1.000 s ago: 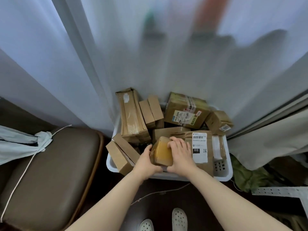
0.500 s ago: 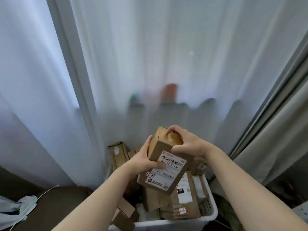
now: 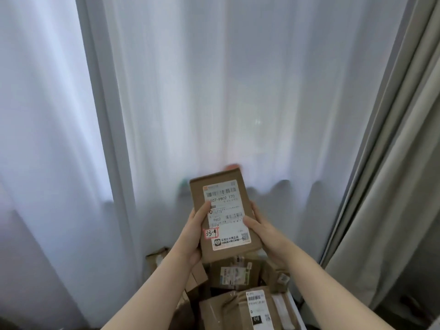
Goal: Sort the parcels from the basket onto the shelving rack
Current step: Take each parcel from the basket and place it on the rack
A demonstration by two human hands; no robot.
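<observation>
A brown cardboard parcel (image 3: 222,210) with a white shipping label and a small pink sticker faces me, held upright in front of the curtain. My left hand (image 3: 194,234) grips its left edge, thumb on the label. My right hand (image 3: 260,231) grips its right edge, thumb on the label's lower right. Below them several more brown parcels (image 3: 234,275) lie piled in the white basket (image 3: 296,313), of which only a bit of the right rim shows. No shelving rack is in view.
A sheer white curtain (image 3: 214,91) fills the view ahead. A heavier grey-green curtain (image 3: 392,186) hangs at the right. A dim orange shape and a green one show through the sheer fabric behind the parcel.
The parcel came up out of the basket and was turned so its label faces me upright. Both hands shifted to its side edges. My view tilted up from the basket to the curtain.
</observation>
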